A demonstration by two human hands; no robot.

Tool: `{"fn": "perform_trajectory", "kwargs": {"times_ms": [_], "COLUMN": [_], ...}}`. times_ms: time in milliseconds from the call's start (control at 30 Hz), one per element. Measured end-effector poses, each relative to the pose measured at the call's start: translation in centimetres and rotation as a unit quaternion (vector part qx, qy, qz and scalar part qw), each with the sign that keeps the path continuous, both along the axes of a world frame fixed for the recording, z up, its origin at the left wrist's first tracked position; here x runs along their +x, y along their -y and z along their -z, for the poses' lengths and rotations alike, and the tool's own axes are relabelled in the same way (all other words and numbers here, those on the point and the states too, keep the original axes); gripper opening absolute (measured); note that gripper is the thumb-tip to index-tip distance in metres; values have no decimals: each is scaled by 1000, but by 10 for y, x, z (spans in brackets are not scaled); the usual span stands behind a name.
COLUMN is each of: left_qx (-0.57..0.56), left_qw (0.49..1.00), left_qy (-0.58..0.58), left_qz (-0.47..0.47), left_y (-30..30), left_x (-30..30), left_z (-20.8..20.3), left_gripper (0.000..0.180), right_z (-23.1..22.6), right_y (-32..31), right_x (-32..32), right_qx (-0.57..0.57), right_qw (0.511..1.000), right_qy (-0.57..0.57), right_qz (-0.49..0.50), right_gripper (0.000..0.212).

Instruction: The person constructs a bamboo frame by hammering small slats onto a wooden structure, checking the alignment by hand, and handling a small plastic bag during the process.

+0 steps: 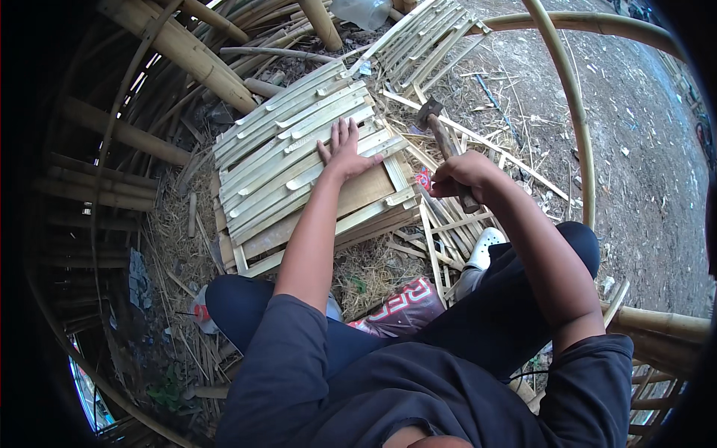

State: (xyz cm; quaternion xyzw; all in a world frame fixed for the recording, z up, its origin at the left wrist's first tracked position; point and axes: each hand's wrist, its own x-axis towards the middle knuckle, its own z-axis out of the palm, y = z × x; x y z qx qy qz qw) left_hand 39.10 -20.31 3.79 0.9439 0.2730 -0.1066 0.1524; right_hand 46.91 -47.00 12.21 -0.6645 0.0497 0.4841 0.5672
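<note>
"Bamboo poles (573, 89) are framing our littered ground (642, 142). How are our hands working?"

"Our right grip (469, 174) is wrapping snugly round the wooden handle of a hammer (441, 133). Our left grip (346, 158) is spreading its fingers, clasping nothing, resting on the slatted panel (295, 153)."

"Where is that panel lying?"

"Just ahead of us, with a brown board (364, 193) showing beneath; a second slatted panel (427, 33) is lying beyond."

"Which step are we judging this to be?"

"We are probably fastening the panel together, steadying with one hand. Before the nearest slat (343, 227) a wide gap is showing, so the next move is seemingly calling for a firm hold and a hammer swing clear of our left fingers."
</note>
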Motion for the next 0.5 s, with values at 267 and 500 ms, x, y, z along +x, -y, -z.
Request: {"fn": "perform_trajectory", "kwargs": {"times_ms": [267,500], "left_qx": [26,104], "left_qw": [998,991], "left_qy": [31,71], "left_qz": [-54,43], "left_y": [3,0], "left_x": [-4,-16], "left_z": [6,4], "left_gripper": [132,102], "right_z": [-17,29], "right_y": [32,33], "right_x": [-25,-22], "right_qx": [-193,-167], "right_qw": [949,877], "right_qy": [190,377], "right_qz": [-164,-248], "right_gripper": [28,63]}}
